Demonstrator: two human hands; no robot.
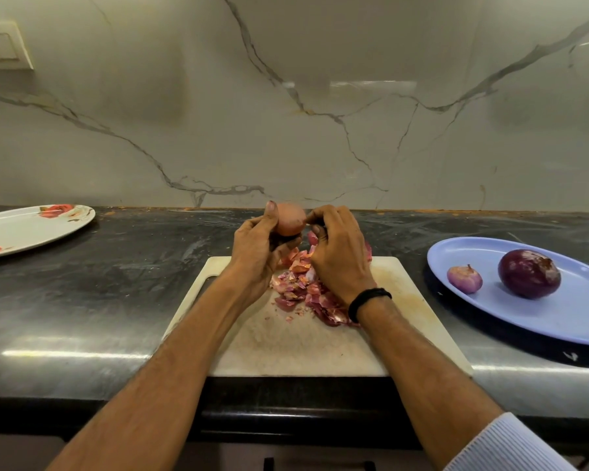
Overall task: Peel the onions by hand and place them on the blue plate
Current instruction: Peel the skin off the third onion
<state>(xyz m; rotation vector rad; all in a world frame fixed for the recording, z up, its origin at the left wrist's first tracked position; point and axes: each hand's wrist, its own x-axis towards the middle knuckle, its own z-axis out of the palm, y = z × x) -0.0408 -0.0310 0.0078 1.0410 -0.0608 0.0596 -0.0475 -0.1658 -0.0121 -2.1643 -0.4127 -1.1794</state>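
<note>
An onion [289, 224] is gripped by the left hand [256, 248] over the board's [303, 348] far edge. Its end is pinched by the right hand [337, 254].

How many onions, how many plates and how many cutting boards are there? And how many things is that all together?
Onions: 3, the held onion between the left hand and right hand, plus the small onion and big purple onion on the blue plate
Plates: 2, the blue plate and the flowered white plate
Cutting board: 1
Total: 6
</note>
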